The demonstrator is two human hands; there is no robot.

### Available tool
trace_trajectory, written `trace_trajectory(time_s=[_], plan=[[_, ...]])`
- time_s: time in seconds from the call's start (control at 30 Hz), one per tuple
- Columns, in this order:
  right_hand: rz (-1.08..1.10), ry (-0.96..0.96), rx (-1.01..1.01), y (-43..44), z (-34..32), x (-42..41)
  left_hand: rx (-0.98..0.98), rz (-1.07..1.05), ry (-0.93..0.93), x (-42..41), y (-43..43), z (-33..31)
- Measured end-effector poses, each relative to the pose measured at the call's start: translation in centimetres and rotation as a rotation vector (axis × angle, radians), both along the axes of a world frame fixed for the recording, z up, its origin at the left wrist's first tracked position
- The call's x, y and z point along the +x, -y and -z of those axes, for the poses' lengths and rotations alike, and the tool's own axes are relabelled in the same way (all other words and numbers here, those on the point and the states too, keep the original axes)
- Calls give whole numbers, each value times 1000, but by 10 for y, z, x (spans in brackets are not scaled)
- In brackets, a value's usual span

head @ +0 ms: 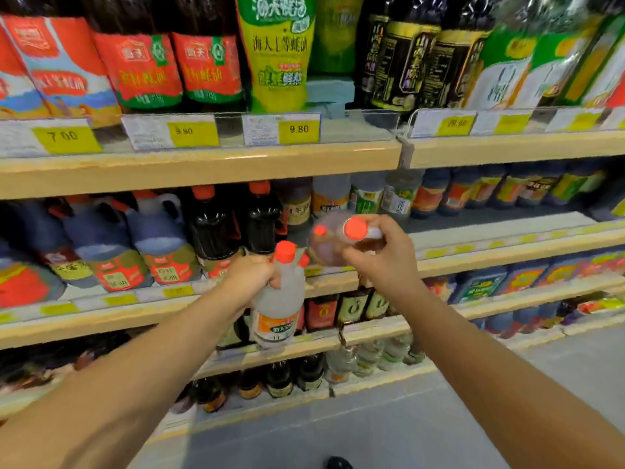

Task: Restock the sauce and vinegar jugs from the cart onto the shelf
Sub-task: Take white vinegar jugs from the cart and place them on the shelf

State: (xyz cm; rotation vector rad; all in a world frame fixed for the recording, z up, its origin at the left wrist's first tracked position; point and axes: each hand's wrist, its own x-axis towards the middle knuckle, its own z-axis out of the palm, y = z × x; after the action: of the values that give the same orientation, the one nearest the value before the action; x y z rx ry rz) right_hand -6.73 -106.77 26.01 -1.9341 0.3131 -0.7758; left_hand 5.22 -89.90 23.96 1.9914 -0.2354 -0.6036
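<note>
Your left hand (252, 275) is curled tight round the neck of a white vinegar bottle (275, 316), just under its red cap (285, 252). The bottle hangs upright in the air. Your right hand (382, 255) grips a brown bottle (329, 247) by its top, near its orange-red cap (355, 229). This bottle is tipped over and blurry. A second cap shows beside it, so you may be holding two there; it is too blurry to tell. Both hands are close together, in front of the middle shelf (473, 247). Dark sauce jugs (162, 245) stand on that shelf to the left. Yellow price tags (299, 130) sit on the shelf above.
</note>
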Motion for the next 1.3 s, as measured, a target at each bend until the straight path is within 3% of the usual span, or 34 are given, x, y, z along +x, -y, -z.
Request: trace_trajectory(time_s=[0.23, 0.53, 0.7, 0.87, 1.17, 1.3], plan=[[-200, -7, -8, 36, 18, 53, -61, -247, -36, -15, 16, 15], [-162, -201, -94, 54, 20, 116, -80, -323, -58, -25, 21, 16], [-199, -283, 264, 63, 35, 140, -117, -339, -69, -30, 23, 26], [-168, -289, 316, 59, 61, 155, -125, -352, -87, -30, 24, 37], [-226, -140, 260, 60, 83, 128, -140, -351, -98, -35, 27, 37], [-50, -99, 21, 50, 105, 63, -241, -375, -192, -45, 35, 16]])
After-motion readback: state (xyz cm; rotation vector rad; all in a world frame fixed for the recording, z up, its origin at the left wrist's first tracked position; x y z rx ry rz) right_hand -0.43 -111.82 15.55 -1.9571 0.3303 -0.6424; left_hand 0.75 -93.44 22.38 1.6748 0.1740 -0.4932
